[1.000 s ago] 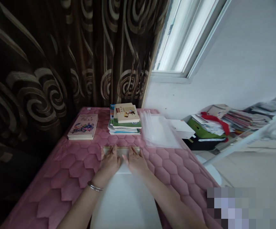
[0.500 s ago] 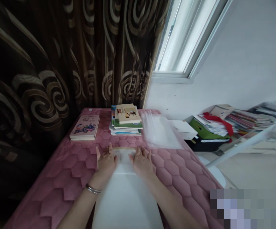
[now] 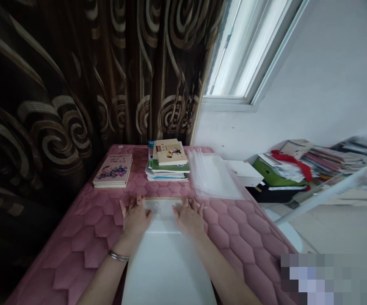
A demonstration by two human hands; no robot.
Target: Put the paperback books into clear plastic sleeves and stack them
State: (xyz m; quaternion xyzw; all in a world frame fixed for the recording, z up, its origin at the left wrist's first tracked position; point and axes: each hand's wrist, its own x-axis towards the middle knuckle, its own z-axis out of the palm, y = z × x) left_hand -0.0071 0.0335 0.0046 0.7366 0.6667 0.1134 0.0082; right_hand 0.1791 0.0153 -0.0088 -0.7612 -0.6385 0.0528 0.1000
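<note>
A long pale sheet stretches from the near edge of the view towards the middle of the pink quilted surface. At its far end lies a flat white piece, likely a book, with a small block of print near its left corner and a thin tan far edge. A straight line crosses the white where the two parts meet. My left hand, with a bracelet at the wrist, rests flat along the left side, fingers spread. Along the right side lies my right hand, its fingers also apart. Neither hand grips anything.
Two or more stacked books lie at the back left. A mixed pile of books stands at the back middle. Clear plastic covers spread beside it, near a white box. A dark patterned curtain hangs behind.
My left hand has slid a little to the left and towards me, uncovering more of the printed block. The right hand has barely moved.
</note>
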